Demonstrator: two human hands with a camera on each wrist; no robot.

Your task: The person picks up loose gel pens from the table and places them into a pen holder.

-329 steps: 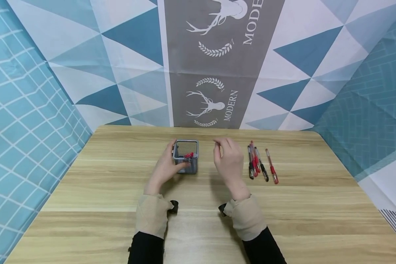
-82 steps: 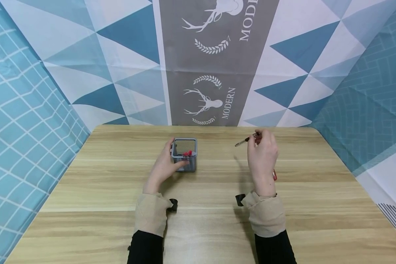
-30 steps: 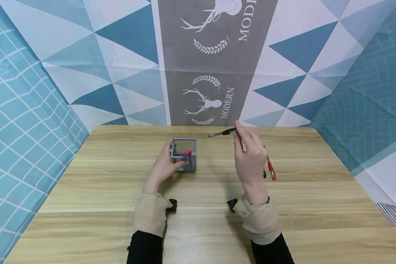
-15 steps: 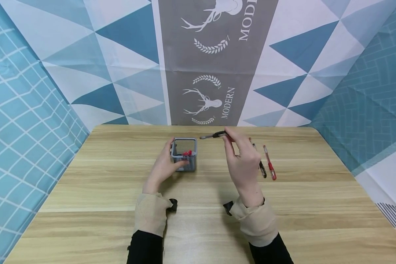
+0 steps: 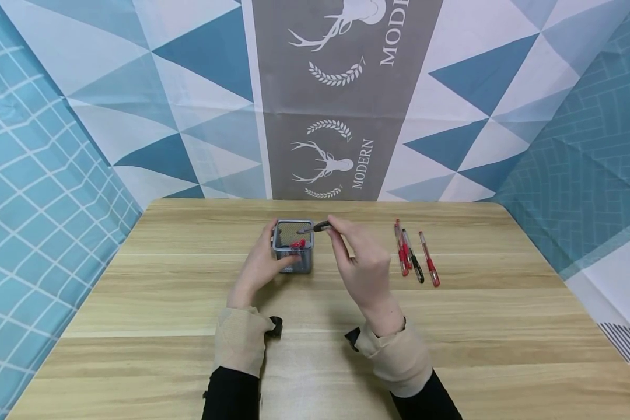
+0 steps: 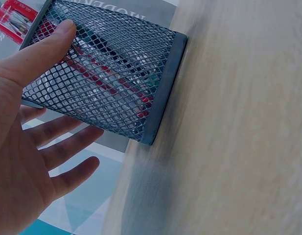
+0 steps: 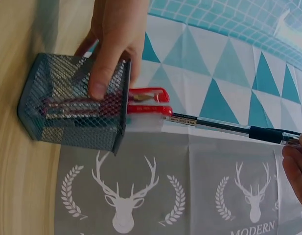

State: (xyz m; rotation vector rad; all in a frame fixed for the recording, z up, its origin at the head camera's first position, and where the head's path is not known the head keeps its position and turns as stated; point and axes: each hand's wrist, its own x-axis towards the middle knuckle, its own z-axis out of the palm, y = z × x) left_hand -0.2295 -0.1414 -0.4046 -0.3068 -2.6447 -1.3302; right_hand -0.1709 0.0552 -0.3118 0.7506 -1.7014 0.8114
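A dark mesh pen holder (image 5: 304, 263) stands upright on the wooden table, with red pens (image 7: 146, 109) poking out of its top. My left hand (image 5: 254, 271) holds it from the left side, thumb across the near face; in the left wrist view several fingers (image 6: 72, 147) spread behind the mesh. My right hand (image 5: 364, 265) pinches a black-gripped clear pen (image 5: 321, 226) near one end. That pen slants down to the left, its far end over the holder's opening. In the right wrist view the end of the black pen (image 7: 266, 134) is close to the red pens.
To the right on the table (image 5: 493, 326) lie red pens (image 5: 402, 256) beside a black pen (image 5: 416, 268). A single red pen (image 5: 429, 262) lies slightly apart from them. A patterned cloth backdrop (image 5: 231, 146) rises behind the table's far edge.
My right hand, farther right among the pens earlier, has brought the black pen leftward and lowered it over the holder. My left hand and the holder stay in place.
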